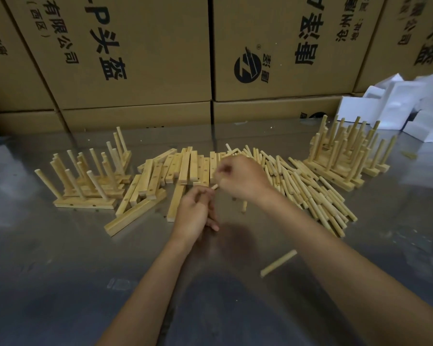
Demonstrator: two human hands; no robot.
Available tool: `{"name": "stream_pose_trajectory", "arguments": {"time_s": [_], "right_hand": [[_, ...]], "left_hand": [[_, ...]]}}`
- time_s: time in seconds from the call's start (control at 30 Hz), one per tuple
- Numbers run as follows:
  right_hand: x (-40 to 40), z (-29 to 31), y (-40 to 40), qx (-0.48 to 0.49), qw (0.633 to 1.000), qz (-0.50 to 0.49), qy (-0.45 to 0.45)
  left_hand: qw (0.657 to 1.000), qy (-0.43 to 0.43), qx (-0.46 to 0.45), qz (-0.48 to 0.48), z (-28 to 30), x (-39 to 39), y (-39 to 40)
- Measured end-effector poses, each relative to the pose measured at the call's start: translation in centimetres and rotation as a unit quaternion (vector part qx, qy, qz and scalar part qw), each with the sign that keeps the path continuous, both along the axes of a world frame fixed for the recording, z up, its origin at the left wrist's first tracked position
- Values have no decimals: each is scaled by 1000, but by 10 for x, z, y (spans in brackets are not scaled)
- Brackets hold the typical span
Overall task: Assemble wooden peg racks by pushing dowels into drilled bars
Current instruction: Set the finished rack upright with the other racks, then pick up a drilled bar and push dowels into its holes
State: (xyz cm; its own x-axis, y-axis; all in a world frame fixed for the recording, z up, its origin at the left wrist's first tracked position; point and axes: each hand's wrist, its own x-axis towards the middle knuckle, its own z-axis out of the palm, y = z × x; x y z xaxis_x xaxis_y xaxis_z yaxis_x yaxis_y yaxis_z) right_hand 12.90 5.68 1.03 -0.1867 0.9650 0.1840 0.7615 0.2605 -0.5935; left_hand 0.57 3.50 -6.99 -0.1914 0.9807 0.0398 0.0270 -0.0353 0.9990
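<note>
Now both hands [220, 188] hold a dowel [214, 187] crosswise.

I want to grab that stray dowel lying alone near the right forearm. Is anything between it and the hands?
Nothing visible blocks it. The stray dowel lies alone on bare table, beside the right forearm. Both the left hand and right hand are busy farther up, pinching a dowel.
</note>
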Motion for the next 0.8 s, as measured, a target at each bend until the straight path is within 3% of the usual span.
{"name": "stream_pose_trajectory", "arguments": {"time_s": [0.1, 0.27, 0.47, 0.6, 0.7, 0.8], "right_hand": [[50, -19, 1, -4, 998, -53, -16], [85, -60, -11, 41, 994, -103, -21], [89, -70, -10, 109, 989, -98, -32], [90, -71, -10, 98, 990, -96, -20], [90, -68, -9, 103, 990, -92, 3], [92, -67, -9, 97, 991, -91, 17]], "left_hand": [[994, 94, 45, 37, 0, -2, -3], [956, 245, 105, 123, -1, -3, -6], [863, 461, 117, 171, 15, -1, 29], [765, 625, 81, 133, 22, -7, 62], [704, 707, 58, 47, 26, 2, 80], [688, 725, 16, -14, 28, 3, 86]]}}
